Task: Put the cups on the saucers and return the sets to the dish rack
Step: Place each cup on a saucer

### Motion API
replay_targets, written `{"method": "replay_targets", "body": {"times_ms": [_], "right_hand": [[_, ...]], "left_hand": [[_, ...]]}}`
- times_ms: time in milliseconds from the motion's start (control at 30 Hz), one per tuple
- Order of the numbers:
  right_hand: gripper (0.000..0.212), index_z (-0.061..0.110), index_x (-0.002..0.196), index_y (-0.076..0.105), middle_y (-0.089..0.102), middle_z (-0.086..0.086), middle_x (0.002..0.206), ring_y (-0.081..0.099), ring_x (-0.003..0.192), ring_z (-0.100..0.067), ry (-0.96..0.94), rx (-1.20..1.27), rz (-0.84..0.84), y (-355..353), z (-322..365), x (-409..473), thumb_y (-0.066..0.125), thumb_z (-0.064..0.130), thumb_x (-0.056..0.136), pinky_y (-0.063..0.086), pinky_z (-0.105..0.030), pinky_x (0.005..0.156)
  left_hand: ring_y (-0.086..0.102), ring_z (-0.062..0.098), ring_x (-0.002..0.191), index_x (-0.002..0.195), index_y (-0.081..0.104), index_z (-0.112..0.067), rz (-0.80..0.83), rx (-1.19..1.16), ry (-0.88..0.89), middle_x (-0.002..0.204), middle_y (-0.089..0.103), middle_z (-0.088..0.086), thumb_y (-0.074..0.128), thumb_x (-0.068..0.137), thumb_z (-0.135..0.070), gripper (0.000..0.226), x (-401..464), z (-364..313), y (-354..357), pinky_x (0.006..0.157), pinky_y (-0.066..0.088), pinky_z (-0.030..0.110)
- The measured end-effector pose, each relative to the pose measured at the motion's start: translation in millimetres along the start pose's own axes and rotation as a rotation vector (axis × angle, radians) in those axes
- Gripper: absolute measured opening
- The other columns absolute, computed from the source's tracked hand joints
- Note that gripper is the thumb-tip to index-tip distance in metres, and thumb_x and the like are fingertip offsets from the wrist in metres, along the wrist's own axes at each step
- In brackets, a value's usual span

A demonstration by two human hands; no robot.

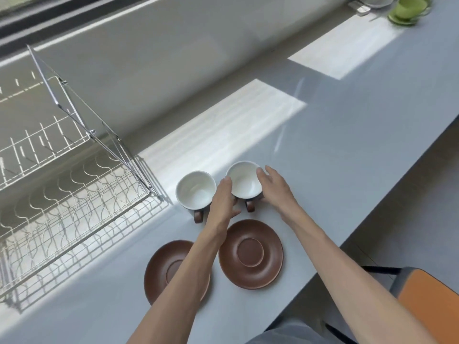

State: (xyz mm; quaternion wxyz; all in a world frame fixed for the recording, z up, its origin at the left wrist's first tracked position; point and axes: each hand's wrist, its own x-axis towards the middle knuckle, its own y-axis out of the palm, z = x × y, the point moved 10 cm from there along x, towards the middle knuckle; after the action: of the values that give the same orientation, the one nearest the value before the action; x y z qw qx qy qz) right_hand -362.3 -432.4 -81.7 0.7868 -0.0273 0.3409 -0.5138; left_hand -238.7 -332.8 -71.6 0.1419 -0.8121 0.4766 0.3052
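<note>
Two brown cups with white insides stand upright on the grey counter, handles toward me. The left cup is untouched. Both hands cup the right cup: my left hand presses its left side, my right hand its right side. The cup looks slightly tilted. Two brown saucers lie nearer to me. The right saucer is in full view; my left forearm crosses the left saucer. The wire dish rack stands at the left with nothing in it.
A green cup and saucer sit at the far right end of the counter beside pale dishes. The counter's front edge runs diagonally at right. An orange-seated chair stands below it. A window wall runs behind the counter.
</note>
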Motion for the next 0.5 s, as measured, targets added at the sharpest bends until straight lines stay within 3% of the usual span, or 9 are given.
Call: {"method": "replay_targets", "body": {"times_ms": [33, 100, 200, 333, 433, 500], "right_hand": [[0.054, 0.031, 0.118, 0.056, 0.061, 0.002, 0.123, 0.058, 0.123, -0.03, 0.023, 0.076, 0.015, 1.3, -5.2, 5.5, 0.037, 0.07, 0.085, 0.047, -0.051, 0.104], [0.047, 0.027, 0.111, 0.061, 0.065, -0.003, 0.116, 0.064, 0.11, -0.029, 0.06, 0.219, 0.06, 2.8, -7.2, 7.3, 0.037, 0.063, 0.092, 0.057, -0.047, 0.089], [0.047, 0.025, 0.124, 0.059, 0.064, -0.004, 0.122, 0.065, 0.109, -0.024, 0.104, 0.318, 0.107, 4.6, -11.0, 9.7, 0.038, 0.057, 0.097, 0.058, -0.038, 0.082], [0.04, 0.027, 0.118, 0.059, 0.064, -0.004, 0.124, 0.065, 0.11, -0.024, 0.099, 0.321, 0.08, 1.6, -12.8, 7.4, 0.04, 0.055, 0.097, 0.058, -0.036, 0.078], [0.037, 0.028, 0.114, 0.06, 0.065, -0.005, 0.122, 0.065, 0.109, -0.023, 0.076, 0.318, 0.068, -0.2, -10.9, -0.8, 0.04, 0.055, 0.098, 0.058, -0.03, 0.071], [0.036, 0.029, 0.113, 0.061, 0.065, -0.006, 0.122, 0.065, 0.11, -0.024, 0.07, 0.325, 0.063, -2.0, -11.3, -8.5, 0.041, 0.055, 0.097, 0.059, -0.032, 0.074]], "left_hand": [[0.056, 0.025, 0.125, 0.116, 0.053, -0.035, -0.004, -0.055, -0.042, 0.108, 0.056, -0.019, 0.034, 0.103, -0.051, 0.028, 2.4, 1.6, 0.3, 0.105, 0.048, 0.049], [0.059, 0.027, 0.121, 0.104, 0.053, -0.036, -0.007, -0.125, -0.099, 0.099, 0.057, -0.017, 0.033, 0.102, -0.053, 0.026, 6.6, 3.9, 0.0, 0.105, 0.048, 0.049], [0.061, 0.029, 0.12, 0.117, 0.049, -0.031, 0.02, -0.186, -0.125, 0.115, 0.06, -0.007, 0.034, 0.101, -0.055, 0.032, 13.1, 8.4, 0.1, 0.102, 0.05, 0.048], [0.063, 0.032, 0.118, 0.134, 0.048, -0.027, 0.024, -0.194, -0.114, 0.136, 0.055, -0.002, 0.036, 0.099, -0.058, 0.048, 18.0, 11.3, -1.4, 0.095, 0.054, 0.044], [0.064, 0.033, 0.116, 0.138, 0.047, -0.027, 0.006, -0.197, -0.111, 0.135, 0.054, -0.003, 0.039, 0.097, -0.06, 0.053, 14.5, 14.7, -3.9, 0.094, 0.055, 0.043], [0.065, 0.034, 0.112, 0.135, 0.05, -0.027, 0.001, -0.2, -0.109, 0.136, 0.055, -0.003, 0.041, 0.096, -0.061, 0.052, 8.0, 16.2, -4.6, 0.097, 0.054, 0.044]]}}
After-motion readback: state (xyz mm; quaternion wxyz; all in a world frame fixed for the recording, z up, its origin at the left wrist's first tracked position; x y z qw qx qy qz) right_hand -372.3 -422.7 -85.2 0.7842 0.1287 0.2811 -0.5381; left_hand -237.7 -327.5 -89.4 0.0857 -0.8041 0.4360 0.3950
